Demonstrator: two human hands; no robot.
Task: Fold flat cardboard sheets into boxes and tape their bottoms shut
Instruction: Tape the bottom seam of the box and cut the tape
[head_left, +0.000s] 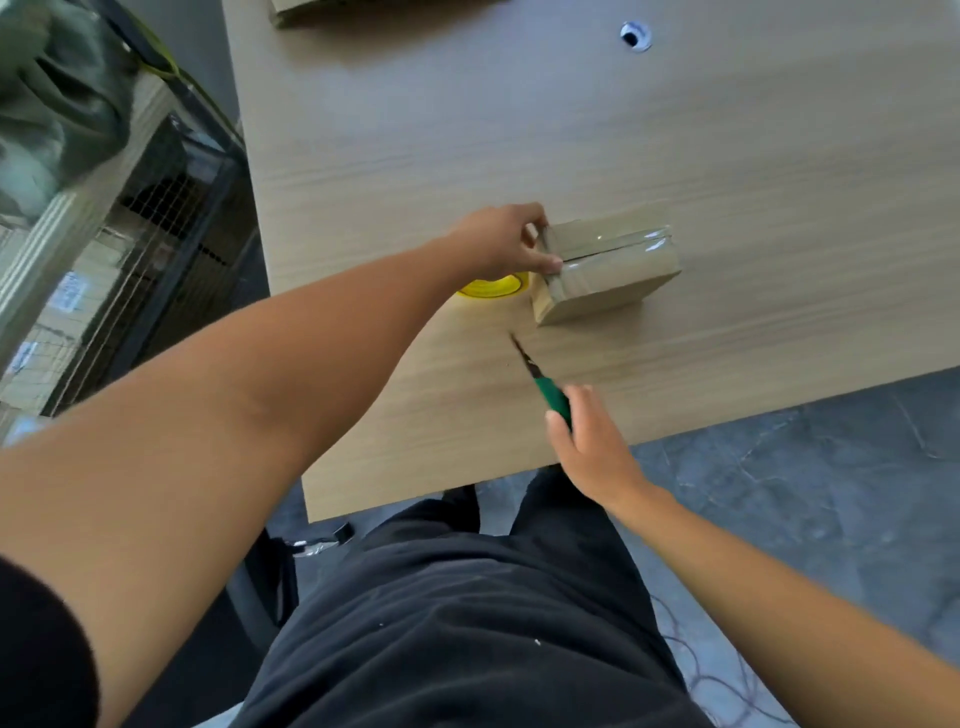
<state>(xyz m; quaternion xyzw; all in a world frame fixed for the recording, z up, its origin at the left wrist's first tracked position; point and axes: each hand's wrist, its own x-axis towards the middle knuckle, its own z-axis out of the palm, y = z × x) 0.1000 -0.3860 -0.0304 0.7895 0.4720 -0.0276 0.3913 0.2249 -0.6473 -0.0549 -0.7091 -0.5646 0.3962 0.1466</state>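
A person is standing at the near edge of a wood-grain table (519, 130), working on a small cardboard box (613, 275) that is sitting on the tabletop a little in from the edge. Clear tape (608, 241) is shining along the box's upper face, running over the seam between its two flaps and down the left end.

The left hand (498, 241) is reaching across and gripping the box's left end: the thumb is pressing down on the taped top by the seam while the other fingers are curling round the far corner. A yellow tape roll (493, 286) is lying on the table just beneath that hand, mostly hidden by it and touching or nearly touching the box's near-left corner.

The right hand (592, 441) is hovering over the table's near edge, its fingers closing round the handle of a green utility knife (550, 397). The dark blade is pointing up toward the box's near-left corner, stopping short of it.

Farther off, a round cable grommet (636, 35) is showing in the tabletop, and more cardboard (311, 8) is lying at the far edge – only partly in view. A wire-mesh cage (156, 234) is standing left of the table. The person is wearing black trousers (467, 623) and standing on a grey floor (831, 467).
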